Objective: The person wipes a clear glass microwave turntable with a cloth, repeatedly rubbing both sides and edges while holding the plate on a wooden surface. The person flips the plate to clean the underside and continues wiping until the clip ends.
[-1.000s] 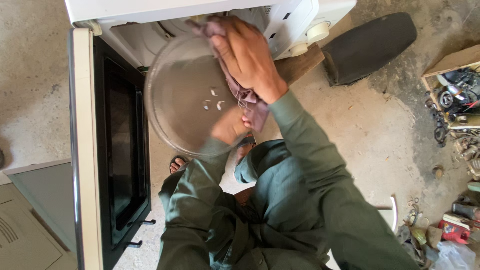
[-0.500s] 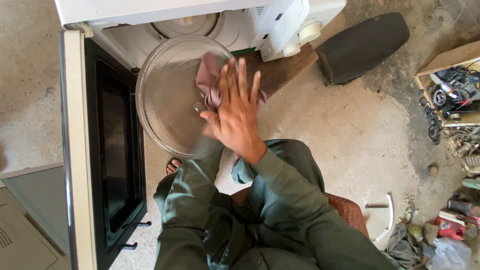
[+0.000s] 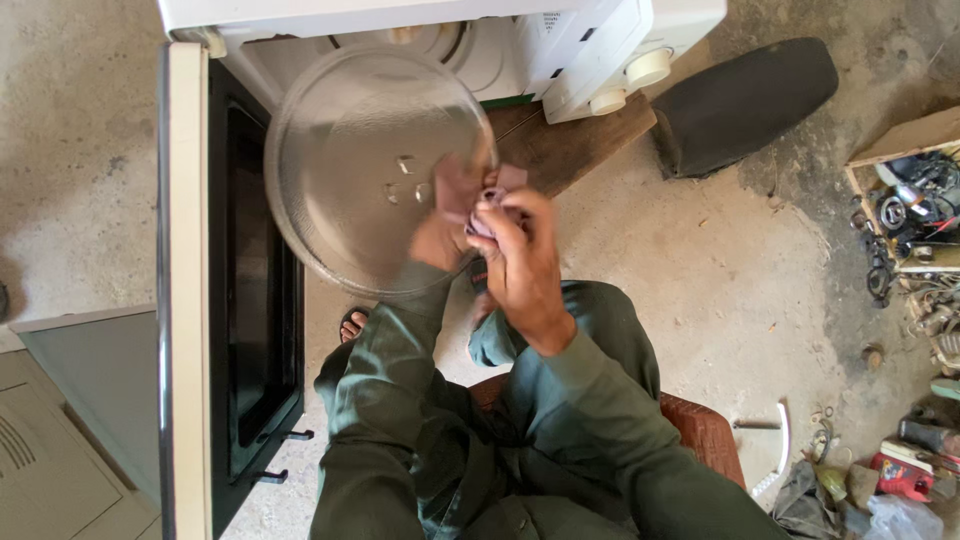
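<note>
A round clear glass turntable plate [image 3: 340, 150] is held up in front of an open white microwave oven [image 3: 450, 40]. My left hand [image 3: 438, 243] grips the plate at its lower right rim, seen partly through the glass. My right hand [image 3: 518, 262] is closed on a small pinkish cloth [image 3: 492, 195] pressed against the plate's right edge. Both arms wear dark green sleeves.
The microwave's door [image 3: 195, 300] hangs open to the left, its dark window facing right. A wooden board [image 3: 570, 145] and a black cushion-like object [image 3: 745, 100] lie on the concrete floor. A box of tangled parts [image 3: 915, 215] sits at right, more clutter at bottom right.
My right hand has moved from flat over the middle of the plate down to its right edge, bunching the cloth. The plate now faces me more fully.
</note>
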